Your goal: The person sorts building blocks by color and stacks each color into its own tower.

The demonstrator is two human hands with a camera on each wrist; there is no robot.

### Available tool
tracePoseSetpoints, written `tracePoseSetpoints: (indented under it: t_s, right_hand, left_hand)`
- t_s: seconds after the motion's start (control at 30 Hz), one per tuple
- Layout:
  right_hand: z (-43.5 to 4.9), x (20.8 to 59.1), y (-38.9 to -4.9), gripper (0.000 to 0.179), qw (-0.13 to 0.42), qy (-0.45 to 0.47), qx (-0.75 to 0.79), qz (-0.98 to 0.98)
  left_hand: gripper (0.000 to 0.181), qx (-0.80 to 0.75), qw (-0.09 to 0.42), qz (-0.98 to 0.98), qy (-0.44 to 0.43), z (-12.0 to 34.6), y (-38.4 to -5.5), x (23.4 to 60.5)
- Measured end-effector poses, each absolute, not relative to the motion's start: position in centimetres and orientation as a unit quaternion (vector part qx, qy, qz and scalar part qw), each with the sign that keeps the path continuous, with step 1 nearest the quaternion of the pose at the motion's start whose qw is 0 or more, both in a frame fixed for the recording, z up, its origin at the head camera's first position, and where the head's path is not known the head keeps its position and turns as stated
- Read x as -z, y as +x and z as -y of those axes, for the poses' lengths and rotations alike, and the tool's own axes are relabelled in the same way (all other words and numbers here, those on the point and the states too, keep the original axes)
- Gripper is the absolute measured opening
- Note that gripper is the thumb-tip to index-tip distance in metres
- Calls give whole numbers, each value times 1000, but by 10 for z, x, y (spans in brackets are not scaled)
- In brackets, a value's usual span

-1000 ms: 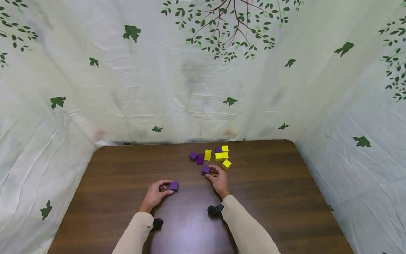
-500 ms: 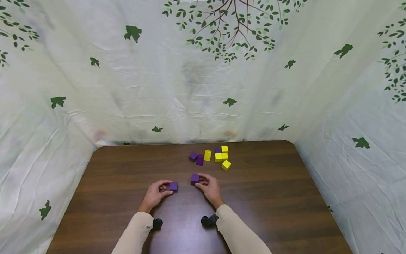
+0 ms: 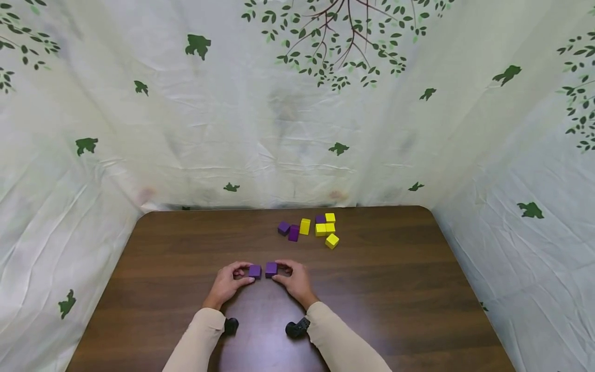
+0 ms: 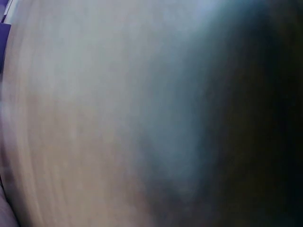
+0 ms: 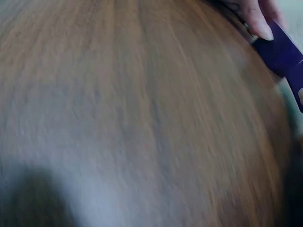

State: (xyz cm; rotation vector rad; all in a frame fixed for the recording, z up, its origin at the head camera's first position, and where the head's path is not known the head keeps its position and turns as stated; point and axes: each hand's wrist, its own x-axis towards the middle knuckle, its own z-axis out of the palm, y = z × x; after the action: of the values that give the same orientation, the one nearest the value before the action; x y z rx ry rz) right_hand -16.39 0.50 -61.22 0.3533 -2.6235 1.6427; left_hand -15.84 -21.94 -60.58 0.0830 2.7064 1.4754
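Cream sleeves reach in from the near edge, the left sleeve (image 3: 197,336) and the right sleeve (image 3: 346,336) each with a small black rounded device at the wrist, over a dark brown wood-grained bench (image 3: 186,248). Beyond the cuffs, the left hand (image 3: 226,284) pinches a solid purple cube (image 3: 254,272) between thumb and fingers, gripping it from the left. Facing it, the right hand (image 3: 297,281) is clamped in the same way on a second purple cube (image 3: 271,269), from the right. These two cubes sit side by side at mid-bench, a narrow strip of wood showing between them in the head view; whether either one rests on the surface, I cannot tell. The left wrist view is mostly blur, with a sliver of purple at its left edge. Farther off, right of centre, a lone yellow cube (image 3: 332,241) lies turned cornerwise. Just past it, three yellow cubes and one purple cube (image 3: 321,219) form a tight square, the purple at its far left. To their left are another yellow cube (image 3: 304,227) and two more purple cubes. White cloth (image 3: 279,129) printed with green leaves and brown branches hangs behind the bench's far edge.
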Motion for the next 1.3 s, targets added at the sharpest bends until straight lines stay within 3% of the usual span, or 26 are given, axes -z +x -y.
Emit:
tracePoseSetpoints:
  t_s: [1.3]
  right_hand:
    - [2, 613, -162, 44, 14, 147, -470, 870]
  left_hand:
    - [36, -473, 15, -880, 35, 219, -158, 607]
